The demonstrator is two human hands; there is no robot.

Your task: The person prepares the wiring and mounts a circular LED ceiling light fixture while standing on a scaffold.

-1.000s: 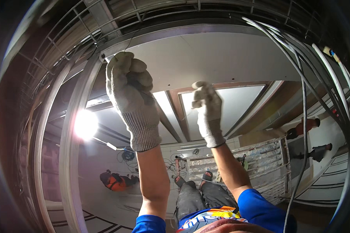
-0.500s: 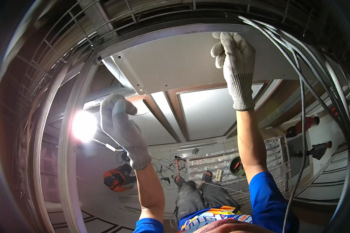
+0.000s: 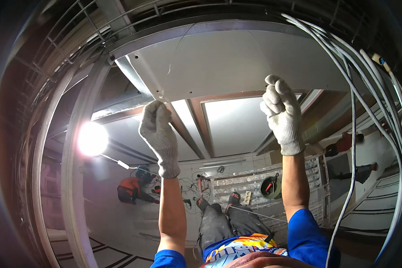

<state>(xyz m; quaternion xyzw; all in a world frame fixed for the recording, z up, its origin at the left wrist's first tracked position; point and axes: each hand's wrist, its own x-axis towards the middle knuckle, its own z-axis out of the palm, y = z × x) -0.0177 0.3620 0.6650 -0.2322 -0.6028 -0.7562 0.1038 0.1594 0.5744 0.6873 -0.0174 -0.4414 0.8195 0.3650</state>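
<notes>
My left hand [image 3: 158, 136], in a light knitted glove, is closed with its fingertips up by the lower left corner of a flat pale panel [image 3: 201, 67]. Whatever those fingers pinch is too small to make out. My right hand [image 3: 282, 111], gloved the same way, is raised in front of the panel's lower edge, thumb and fingers pressed together. A thin dark wire [image 3: 261, 49] arcs down across the panel to its fingertips. Small holes dot the panel near its left edge, and a metal channel [image 3: 138, 76] runs along that side.
Grey cables [image 3: 350, 67] hang at the right; a wire-mesh tray [image 3: 82, 15] crosses above. A bright lamp [image 3: 93, 138] glares beside a metal post [image 3: 73, 156]. Far below, my feet stand on a slatted platform [image 3: 250, 174] near a bucket [image 3: 271, 186]. Other people are on the floor.
My right hand has come down from the panel's upper part toward its lower edge. My left hand has moved right and up toward the panel's corner. The thin wire now shows against the panel.
</notes>
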